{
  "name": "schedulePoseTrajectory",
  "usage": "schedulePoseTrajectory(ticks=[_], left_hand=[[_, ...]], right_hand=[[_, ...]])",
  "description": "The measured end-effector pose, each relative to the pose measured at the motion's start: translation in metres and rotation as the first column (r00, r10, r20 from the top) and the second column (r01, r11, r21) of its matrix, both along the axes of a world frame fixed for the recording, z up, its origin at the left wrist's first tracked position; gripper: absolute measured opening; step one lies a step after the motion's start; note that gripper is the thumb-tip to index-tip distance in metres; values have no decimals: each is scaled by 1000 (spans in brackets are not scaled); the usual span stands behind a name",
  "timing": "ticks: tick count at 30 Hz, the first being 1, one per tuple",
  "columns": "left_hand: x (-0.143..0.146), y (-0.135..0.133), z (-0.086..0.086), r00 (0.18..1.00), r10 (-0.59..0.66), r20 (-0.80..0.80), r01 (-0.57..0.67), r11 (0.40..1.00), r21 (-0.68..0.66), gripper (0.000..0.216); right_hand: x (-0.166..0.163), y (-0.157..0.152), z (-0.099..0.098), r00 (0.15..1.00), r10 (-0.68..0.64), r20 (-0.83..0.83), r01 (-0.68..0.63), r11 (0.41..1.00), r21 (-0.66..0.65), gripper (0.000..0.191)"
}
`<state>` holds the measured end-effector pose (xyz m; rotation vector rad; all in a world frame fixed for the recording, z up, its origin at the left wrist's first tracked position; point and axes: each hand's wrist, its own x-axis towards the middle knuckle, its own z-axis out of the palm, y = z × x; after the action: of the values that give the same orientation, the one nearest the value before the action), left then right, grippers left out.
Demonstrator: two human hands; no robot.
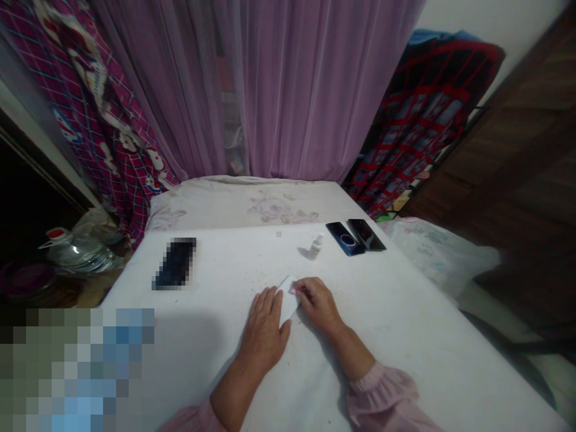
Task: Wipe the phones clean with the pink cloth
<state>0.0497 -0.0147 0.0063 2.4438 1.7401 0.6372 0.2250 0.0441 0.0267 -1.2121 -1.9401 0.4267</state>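
Note:
A small white piece [288, 305], like folded paper or card, lies at a slant on the white-covered table [216, 372]. My left hand [264, 330] rests flat along its left side, fingers stretched out. Over its upper right part, my right hand [318, 303] pinches a small pink piece [294, 291] between thumb and fingers. Most of that pink piece is hidden by the fingers, so its kind is unclear. Fine brownish crumbs are scattered on the cloth around both hands. Beyond the right hand stands a small whitish bottle [316, 246].
Two phones, a blue one [345, 239] and a dark one [366, 234], lie at the back right. A tiny pale block [279, 233] sits behind the bottle. A pixelated dark rectangle [175, 264] is at the left. A clear jug [83, 252] stands beside the table's left edge.

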Motion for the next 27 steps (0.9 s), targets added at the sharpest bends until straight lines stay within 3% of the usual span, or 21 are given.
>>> schedulePoseTrajectory(ticks=[12, 17, 27], left_hand=[[1, -1, -1, 1000, 3, 12, -3, 1000, 15, 56], [0, -1, 0, 1000, 0, 3, -1, 1000, 8, 55], [-1, -1, 1, 1000, -11, -6, 11, 1000, 23, 56]], right_hand=[[0, 1, -3, 999, 49, -11, -49, 999, 2, 16], [1, 0, -6, 1000, -17, -2, 17, 997, 75, 27], [-4, -8, 2, 955, -48, 292, -12, 979, 202, 22]])
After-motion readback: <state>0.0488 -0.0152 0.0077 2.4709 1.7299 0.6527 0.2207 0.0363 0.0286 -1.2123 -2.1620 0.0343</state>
